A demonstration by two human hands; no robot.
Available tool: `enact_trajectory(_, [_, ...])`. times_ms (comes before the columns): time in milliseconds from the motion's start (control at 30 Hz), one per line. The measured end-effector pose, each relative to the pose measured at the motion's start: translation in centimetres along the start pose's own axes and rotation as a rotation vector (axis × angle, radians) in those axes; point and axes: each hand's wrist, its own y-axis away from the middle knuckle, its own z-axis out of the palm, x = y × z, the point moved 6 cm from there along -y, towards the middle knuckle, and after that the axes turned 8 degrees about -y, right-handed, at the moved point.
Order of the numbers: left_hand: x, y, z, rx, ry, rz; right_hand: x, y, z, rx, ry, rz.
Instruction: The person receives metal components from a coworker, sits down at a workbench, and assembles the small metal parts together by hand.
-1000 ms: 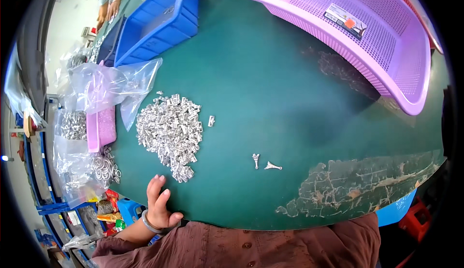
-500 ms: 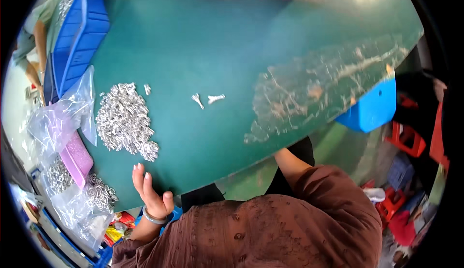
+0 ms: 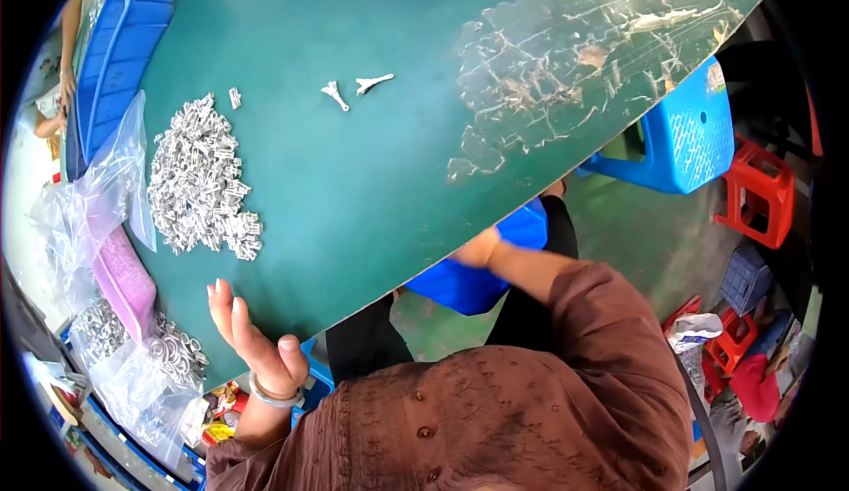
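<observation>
In the head view, I'm looking down at a green table [image 3: 371,190] crossing the frame at a slant. A pile of small silver parts [image 3: 199,181] is lying left of centre; one loose part [image 3: 234,97] is resting just beside its top, and two tower-shaped pieces [image 3: 334,95] are lying apart, at upper centre.

My left hand [image 3: 256,345], lower left, is hovering by the table's edge below the pile, fingers loosely parted, thumb out, holding nothing. My right hand [image 3: 478,248], just right of centre, is blurring at the table's edge over a dark blue container [image 3: 464,292] beneath; I can't tell how open it is or whether it is gripping anything.

What's changing: half a second ago only my right forearm was showing; now the hand and the container are coming into sight. That is leaving both hands off the silver parts, the left one nearer the pile.

At the left, a pink basket [image 3: 124,274] is standing among clear bags [image 3: 146,402] and metal rings [image 3: 177,349]. A blue bin [image 3: 124,49] is filling the upper left, and a light blue stool [image 3: 694,128] is standing at right.
</observation>
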Motion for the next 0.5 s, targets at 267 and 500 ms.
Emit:
enact_trajectory(267, [-0.2,0.6,0.0,-0.052,-0.017,-0.020,-3.6,-2.0,6.9,-0.180,-0.320,-0.154])
enact_trajectory(500, [-0.1,0.2,-0.2,-0.063,-0.070,-0.030,-1.7,-2.1,2.4,0.060,0.017,-0.045])
